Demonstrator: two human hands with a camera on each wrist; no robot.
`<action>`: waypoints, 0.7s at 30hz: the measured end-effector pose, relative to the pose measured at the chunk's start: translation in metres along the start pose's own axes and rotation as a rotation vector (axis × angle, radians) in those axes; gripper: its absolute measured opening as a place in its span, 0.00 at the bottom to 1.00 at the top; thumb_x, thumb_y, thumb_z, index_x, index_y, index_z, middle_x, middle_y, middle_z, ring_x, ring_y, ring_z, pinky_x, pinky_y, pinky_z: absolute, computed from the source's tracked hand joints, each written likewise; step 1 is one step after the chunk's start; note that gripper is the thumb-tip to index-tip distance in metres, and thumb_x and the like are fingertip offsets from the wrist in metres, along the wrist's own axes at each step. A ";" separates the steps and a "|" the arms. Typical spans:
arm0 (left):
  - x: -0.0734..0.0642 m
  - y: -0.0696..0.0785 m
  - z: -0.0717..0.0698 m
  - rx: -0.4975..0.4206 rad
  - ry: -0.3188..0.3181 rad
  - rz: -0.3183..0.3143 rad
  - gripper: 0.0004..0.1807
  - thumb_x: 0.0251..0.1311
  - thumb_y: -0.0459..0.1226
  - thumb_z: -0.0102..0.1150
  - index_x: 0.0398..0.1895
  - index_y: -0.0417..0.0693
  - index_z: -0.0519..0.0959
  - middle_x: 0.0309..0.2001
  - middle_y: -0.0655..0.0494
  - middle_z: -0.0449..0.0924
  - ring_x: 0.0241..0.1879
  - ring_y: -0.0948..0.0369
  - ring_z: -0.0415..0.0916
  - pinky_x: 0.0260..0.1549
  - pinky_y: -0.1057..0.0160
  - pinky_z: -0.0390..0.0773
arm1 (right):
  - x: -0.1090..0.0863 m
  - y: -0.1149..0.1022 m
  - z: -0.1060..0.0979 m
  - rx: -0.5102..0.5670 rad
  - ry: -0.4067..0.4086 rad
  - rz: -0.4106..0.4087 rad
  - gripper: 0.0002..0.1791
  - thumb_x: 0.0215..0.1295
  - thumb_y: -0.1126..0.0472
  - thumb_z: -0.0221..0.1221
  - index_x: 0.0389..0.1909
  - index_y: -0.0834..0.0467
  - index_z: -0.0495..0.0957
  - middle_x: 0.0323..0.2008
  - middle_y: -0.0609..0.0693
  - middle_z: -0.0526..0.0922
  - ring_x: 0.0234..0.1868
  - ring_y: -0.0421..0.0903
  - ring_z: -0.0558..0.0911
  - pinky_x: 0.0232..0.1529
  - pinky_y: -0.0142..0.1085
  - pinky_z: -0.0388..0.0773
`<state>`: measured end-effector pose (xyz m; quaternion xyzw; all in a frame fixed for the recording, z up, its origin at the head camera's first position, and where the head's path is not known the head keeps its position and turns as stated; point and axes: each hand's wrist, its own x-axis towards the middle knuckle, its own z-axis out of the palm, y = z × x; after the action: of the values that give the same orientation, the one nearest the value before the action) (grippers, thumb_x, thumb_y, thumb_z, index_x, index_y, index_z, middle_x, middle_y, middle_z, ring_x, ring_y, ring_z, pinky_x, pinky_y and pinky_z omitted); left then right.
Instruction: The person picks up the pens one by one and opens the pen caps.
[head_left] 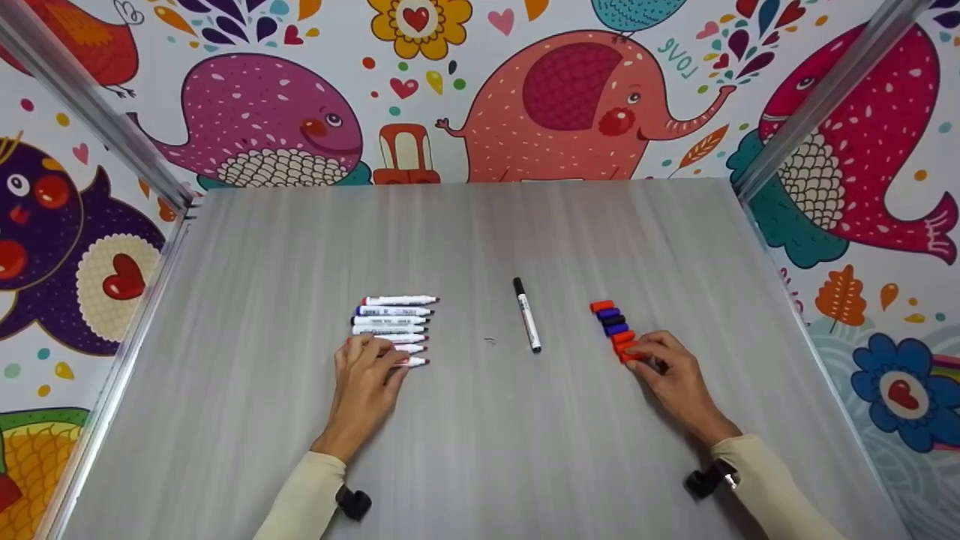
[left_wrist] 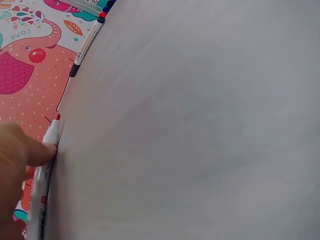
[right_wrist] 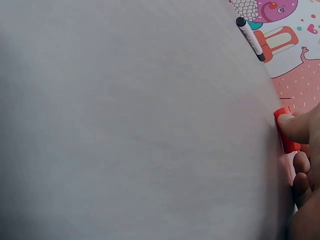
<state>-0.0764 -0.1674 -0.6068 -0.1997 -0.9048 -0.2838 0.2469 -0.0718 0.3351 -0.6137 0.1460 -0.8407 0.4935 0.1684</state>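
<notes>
My left hand (head_left: 363,386) is at the near end of a column of several uncapped white markers (head_left: 397,310), their tips pointing right. Its thumb and fingers hold the nearest one, a red-tipped marker (left_wrist: 44,185), which lies low along the table in the left wrist view. On the other side, my right hand (head_left: 677,381) pinches a red marker cap (right_wrist: 287,131) between thumb and fingers. That cap is at the near end of a slanting row of red, blue and black caps (head_left: 613,320). My fingers partly cover the markers nearest me.
Between the two groups lies a capped black marker (head_left: 528,319), slightly slanted. A small dark scribble (head_left: 490,341) marks the wood-grain table (head_left: 480,450) to its left. Walls with cartoon animals (head_left: 570,112) and metal posts (head_left: 825,105) bound the back and sides.
</notes>
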 end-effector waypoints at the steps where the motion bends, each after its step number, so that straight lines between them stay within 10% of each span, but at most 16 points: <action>1: 0.000 0.000 0.000 0.000 0.000 -0.002 0.12 0.52 0.29 0.83 0.40 0.44 0.91 0.43 0.50 0.83 0.54 0.45 0.73 0.60 0.34 0.65 | 0.000 0.000 0.000 0.003 -0.001 0.006 0.16 0.54 0.85 0.73 0.40 0.66 0.91 0.45 0.64 0.84 0.39 0.50 0.80 0.36 0.24 0.71; 21: 0.000 0.003 -0.003 -0.017 -0.006 -0.040 0.14 0.53 0.28 0.84 0.42 0.43 0.91 0.46 0.48 0.82 0.58 0.45 0.72 0.59 0.36 0.66 | 0.007 -0.039 -0.001 0.006 0.008 0.000 0.16 0.54 0.87 0.72 0.42 0.70 0.90 0.44 0.66 0.83 0.41 0.55 0.79 0.40 0.23 0.73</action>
<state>-0.0742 -0.1666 -0.6033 -0.1847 -0.9068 -0.2959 0.2367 -0.0622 0.3170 -0.5803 0.1446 -0.8386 0.4965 0.1714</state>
